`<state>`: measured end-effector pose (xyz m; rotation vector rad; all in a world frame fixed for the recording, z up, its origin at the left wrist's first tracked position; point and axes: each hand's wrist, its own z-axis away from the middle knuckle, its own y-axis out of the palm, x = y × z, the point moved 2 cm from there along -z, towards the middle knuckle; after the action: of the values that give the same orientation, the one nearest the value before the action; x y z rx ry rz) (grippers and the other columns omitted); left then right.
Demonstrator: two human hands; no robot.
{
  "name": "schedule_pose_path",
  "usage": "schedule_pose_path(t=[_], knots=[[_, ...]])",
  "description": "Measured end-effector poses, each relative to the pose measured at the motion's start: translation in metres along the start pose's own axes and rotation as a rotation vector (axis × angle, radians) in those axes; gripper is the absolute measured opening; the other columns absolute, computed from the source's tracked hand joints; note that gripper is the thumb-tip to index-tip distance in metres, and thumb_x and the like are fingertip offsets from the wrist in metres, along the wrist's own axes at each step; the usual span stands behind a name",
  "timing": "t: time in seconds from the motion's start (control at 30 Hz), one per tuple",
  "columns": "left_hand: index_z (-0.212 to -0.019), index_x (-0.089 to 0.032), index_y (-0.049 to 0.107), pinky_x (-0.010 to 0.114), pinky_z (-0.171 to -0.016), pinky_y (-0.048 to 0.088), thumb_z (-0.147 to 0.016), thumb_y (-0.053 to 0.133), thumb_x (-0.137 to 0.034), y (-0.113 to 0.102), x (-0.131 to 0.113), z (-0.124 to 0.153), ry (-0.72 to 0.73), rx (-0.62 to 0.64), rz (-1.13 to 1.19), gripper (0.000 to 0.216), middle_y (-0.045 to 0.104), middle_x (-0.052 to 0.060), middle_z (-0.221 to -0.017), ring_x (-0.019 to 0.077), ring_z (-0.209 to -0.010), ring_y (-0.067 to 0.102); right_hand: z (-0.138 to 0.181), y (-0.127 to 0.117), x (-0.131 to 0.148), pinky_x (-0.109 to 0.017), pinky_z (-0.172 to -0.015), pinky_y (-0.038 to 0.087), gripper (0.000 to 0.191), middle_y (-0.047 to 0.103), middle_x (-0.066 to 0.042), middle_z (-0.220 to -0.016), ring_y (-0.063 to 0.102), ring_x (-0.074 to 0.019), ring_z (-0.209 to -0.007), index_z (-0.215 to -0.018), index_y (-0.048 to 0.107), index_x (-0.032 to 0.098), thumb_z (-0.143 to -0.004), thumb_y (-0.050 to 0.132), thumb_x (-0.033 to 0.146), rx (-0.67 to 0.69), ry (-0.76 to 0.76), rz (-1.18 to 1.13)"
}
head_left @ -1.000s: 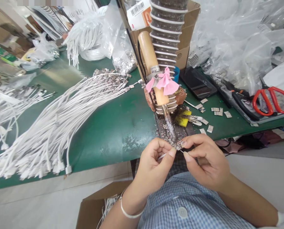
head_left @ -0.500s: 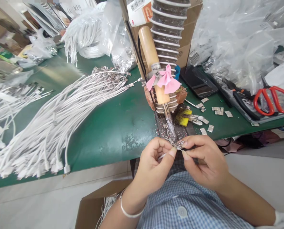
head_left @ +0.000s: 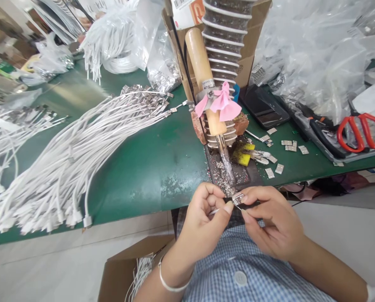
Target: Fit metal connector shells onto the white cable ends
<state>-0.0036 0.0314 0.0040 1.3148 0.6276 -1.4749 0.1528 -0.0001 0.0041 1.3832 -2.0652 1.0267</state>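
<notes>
My left hand is closed, pinching the end of a white cable between thumb and fingers. My right hand is closed too, its fingertips on a small metal USB connector. A thin wire runs from the connector area to my right thumb; what it belongs to I cannot make out. Just above the fingertips hangs the tip of a soldering iron, pointing down with its wooden handle clamped upright and a pink ribbon tied on. Whether tip and connector touch is unclear.
A large bundle of white cables lies on the green table at left. Loose connectors, a yellow sponge, a phone and red-handled scissors lie right. A ribbed hose stands behind the iron. Below sits a cardboard box.
Both hands have come slightly down and toward me, with the connector now a little below the iron's tip and more of its face showing. The camera view has shifted slightly.
</notes>
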Motion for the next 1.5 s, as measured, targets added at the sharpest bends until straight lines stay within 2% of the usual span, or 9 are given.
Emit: schedule_pose_path(t=[0.27, 0.57, 0.67, 0.83, 0.97, 1.13, 1.3, 1.5], knots=[[-0.092, -0.02, 0.047, 0.014, -0.053, 0.029, -0.09, 0.059, -0.02, 0.001, -0.001, 0.007, -0.015, 0.019, -0.006, 0.012, 0.043, -0.008, -0.065, 0.0056, -0.055, 0.032, 0.007, -0.002, 0.004, -0.027, -0.082, 0.057, 0.025, 0.057, -0.004, -0.097, 0.063, -0.0149, -0.094, -0.086, 0.052, 0.019, -0.075, 0.055, -0.004, 0.045, 0.051, -0.051], [-0.091, -0.019, 0.047, 0.014, -0.052, 0.031, -0.091, 0.058, -0.021, -0.002, 0.003, 0.009, -0.003, 0.014, -0.087, 0.011, 0.044, -0.008, -0.066, 0.0054, -0.055, 0.035, 0.008, -0.008, 0.004, -0.026, -0.073, 0.056, 0.023, 0.059, -0.003, -0.094, 0.064, -0.0142, -0.087, -0.083, 0.052, 0.021, -0.078, 0.054, -0.001, 0.07, 0.15, -0.101], [-0.09, -0.019, 0.05, 0.014, -0.053, 0.033, -0.092, 0.058, -0.023, -0.002, 0.001, 0.011, 0.033, 0.007, -0.166, 0.009, 0.045, -0.007, -0.067, 0.0057, -0.057, 0.039, 0.009, -0.008, 0.002, -0.028, -0.072, 0.055, 0.022, 0.059, -0.003, -0.093, 0.063, -0.015, -0.086, -0.083, 0.052, 0.021, -0.079, 0.054, 0.0, 0.07, 0.174, -0.127], [-0.098, -0.021, 0.057, 0.015, -0.056, 0.041, -0.092, 0.059, -0.023, -0.005, -0.002, 0.013, 0.147, 0.006, -0.28, 0.007, 0.055, -0.003, -0.075, 0.0074, -0.063, 0.05, 0.011, -0.007, -0.001, -0.031, -0.073, 0.053, 0.019, 0.058, -0.002, -0.093, 0.062, -0.0162, -0.087, -0.083, 0.054, 0.023, -0.083, 0.054, 0.003, 0.069, 0.259, -0.204], [-0.093, -0.021, 0.06, 0.016, -0.054, 0.04, -0.092, 0.058, -0.02, -0.01, -0.005, 0.012, 0.267, -0.027, -0.42, 0.001, 0.057, -0.003, -0.072, 0.0072, -0.059, 0.049, 0.008, -0.006, -0.001, -0.03, -0.075, 0.052, 0.018, 0.058, -0.001, -0.092, 0.061, -0.0151, -0.087, -0.081, 0.054, 0.022, -0.083, 0.055, 0.004, 0.056, 0.293, -0.228], [-0.088, -0.02, 0.061, 0.017, -0.053, 0.041, -0.091, 0.059, -0.018, -0.009, -0.013, 0.008, 0.379, -0.066, -0.564, 0.005, 0.062, -0.002, -0.072, 0.0079, -0.058, 0.052, 0.002, -0.004, -0.003, -0.031, -0.074, 0.053, 0.018, 0.059, -0.002, -0.092, 0.06, -0.0162, -0.086, -0.08, 0.055, 0.023, -0.084, 0.055, 0.006, 0.017, 0.348, -0.295], [-0.087, -0.02, 0.061, 0.017, -0.052, 0.041, -0.091, 0.059, -0.017, -0.007, -0.015, 0.003, 0.4, -0.106, -0.624, 0.006, 0.062, -0.003, -0.069, 0.0079, -0.057, 0.051, -0.006, -0.003, -0.003, -0.031, -0.073, 0.054, 0.018, 0.059, -0.003, -0.089, 0.06, -0.0166, -0.083, -0.077, 0.056, 0.023, -0.083, 0.055, 0.006, -0.037, 0.347, -0.321], [-0.088, -0.02, 0.062, 0.017, -0.053, 0.04, -0.091, 0.059, -0.018, -0.007, -0.014, 0.0, 0.394, -0.111, -0.586, 0.005, 0.061, -0.003, -0.069, 0.0079, -0.057, 0.05, -0.011, -0.003, -0.004, -0.031, -0.074, 0.053, 0.018, 0.059, -0.003, -0.092, 0.06, -0.0166, -0.084, -0.078, 0.056, 0.022, -0.082, 0.056, 0.004, -0.046, 0.349, -0.322]])
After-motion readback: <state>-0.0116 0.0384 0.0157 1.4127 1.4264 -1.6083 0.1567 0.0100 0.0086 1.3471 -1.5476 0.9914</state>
